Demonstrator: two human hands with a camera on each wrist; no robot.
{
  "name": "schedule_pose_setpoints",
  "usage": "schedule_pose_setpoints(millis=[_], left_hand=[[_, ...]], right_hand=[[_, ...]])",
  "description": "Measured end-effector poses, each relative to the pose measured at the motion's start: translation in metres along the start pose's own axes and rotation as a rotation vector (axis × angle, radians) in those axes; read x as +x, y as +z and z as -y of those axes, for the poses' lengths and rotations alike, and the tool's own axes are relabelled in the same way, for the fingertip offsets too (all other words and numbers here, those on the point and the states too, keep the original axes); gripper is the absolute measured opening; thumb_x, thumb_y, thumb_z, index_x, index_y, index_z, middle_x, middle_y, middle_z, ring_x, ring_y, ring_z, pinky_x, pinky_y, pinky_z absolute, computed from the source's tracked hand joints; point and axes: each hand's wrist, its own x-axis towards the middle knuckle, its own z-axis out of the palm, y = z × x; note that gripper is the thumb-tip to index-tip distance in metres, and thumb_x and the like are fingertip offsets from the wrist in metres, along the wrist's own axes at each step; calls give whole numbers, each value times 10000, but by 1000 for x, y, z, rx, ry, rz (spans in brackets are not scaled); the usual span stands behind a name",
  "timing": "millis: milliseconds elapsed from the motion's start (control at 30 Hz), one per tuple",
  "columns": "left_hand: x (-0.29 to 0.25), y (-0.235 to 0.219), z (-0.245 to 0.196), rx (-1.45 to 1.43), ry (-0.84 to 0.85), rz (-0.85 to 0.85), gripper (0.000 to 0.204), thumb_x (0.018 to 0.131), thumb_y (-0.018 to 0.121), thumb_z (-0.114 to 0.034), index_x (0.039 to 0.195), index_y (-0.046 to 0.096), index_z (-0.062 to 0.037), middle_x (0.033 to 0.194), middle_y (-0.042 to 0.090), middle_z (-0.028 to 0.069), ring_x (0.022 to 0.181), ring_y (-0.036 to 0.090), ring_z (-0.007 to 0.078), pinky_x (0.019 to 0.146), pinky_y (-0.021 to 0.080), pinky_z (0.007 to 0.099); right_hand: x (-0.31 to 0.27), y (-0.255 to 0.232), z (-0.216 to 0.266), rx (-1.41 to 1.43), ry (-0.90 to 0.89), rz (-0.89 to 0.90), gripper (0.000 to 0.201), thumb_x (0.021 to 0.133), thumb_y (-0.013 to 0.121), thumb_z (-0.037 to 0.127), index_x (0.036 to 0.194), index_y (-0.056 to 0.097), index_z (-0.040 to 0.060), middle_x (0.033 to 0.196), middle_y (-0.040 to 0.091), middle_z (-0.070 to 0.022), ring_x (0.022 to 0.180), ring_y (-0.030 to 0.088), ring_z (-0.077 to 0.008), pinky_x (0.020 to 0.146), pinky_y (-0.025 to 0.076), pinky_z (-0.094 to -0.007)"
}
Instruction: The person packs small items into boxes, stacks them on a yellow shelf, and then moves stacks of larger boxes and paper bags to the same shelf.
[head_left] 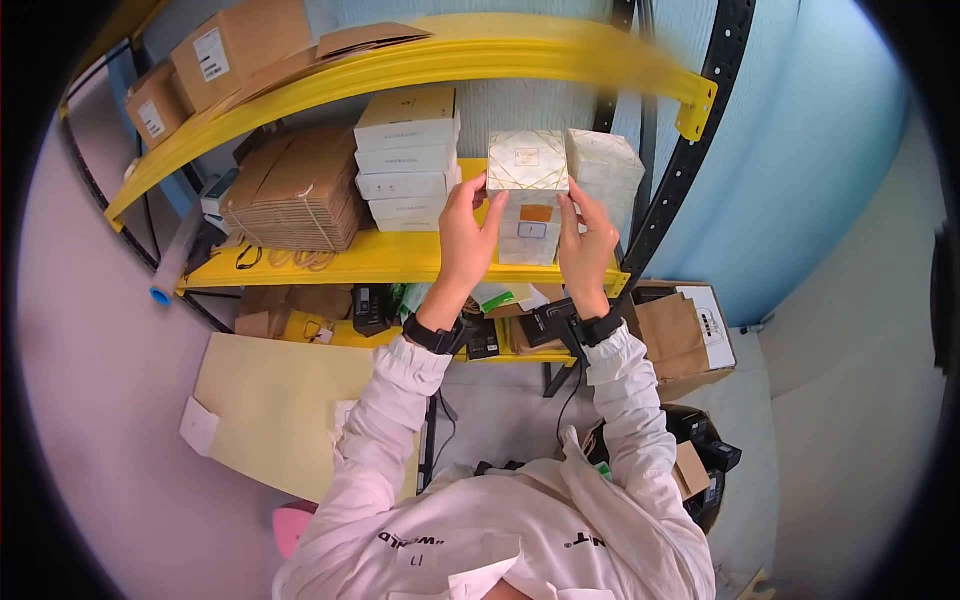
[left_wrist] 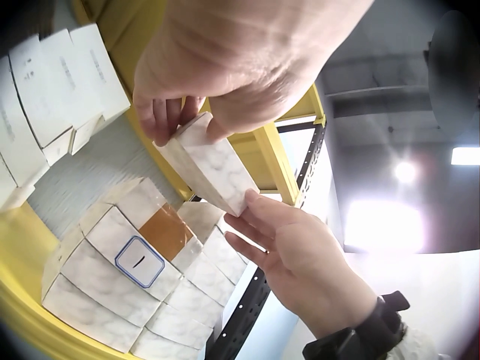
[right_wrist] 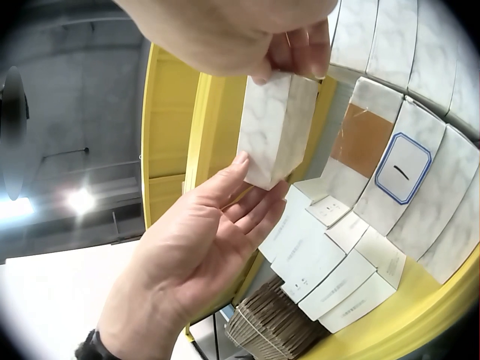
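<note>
- Left hand [head_left: 466, 240], right hand [head_left: 588, 245]: fingers grip opposite ends of patterned box [head_left: 528, 163], some fingertips hidden.
- Marbled stack [head_left: 528, 247]: top obscured in head view.
- White boxes [head_left: 405, 160]: print illegible.

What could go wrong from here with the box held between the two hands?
The marbled box is pinched at its ends by the fingers of the left hand and right hand, so it might slip if either side loosens. If lowered carelessly, it could knock the labelled stack out of line. The left hand is also close to the white boxes in the head view, so a sideways swing may nudge them.
</note>
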Motion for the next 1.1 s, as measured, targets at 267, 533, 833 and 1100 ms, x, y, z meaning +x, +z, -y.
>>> schedule_pose_setpoints(millis=[267,533,833,1100], left_hand=[[7,15,22,74,12,24,405,1035,762,-133,1375,646,53,1240,751,200,1123,743,278,998,571,383],[6,25,41,98,38,10,378,1036,750,-118,1365,655,41,1231,746,208,1112,746,306,985,575,389],[2,23,43,80,32,51,396,1035,752,-135,1378,646,33,1253,732,206,1140,742,320,999,579,404],[-18,1,40,91,25,37,381,1022,752,-146,1342,625,18,1254,706,220,1148,703,374,1003,566,435]], right_hand=[[5,7,-27,-82,-5,1,265,997,775,63,1255,798,10,1061,795,-129,928,684,-248,706,567,-339],[3,10,-42,-150,20,15,252,1015,775,114,1246,803,18,1017,777,-115,883,713,-190,680,562,-303],[-8,16,-44,-43,140,-35,181,1005,780,69,1170,746,3,1028,728,-81,903,716,-164,650,529,-285],[-29,13,-18,-53,113,-114,232,992,781,39,1195,674,12,1005,615,-67,873,630,-153,635,510,-278]])
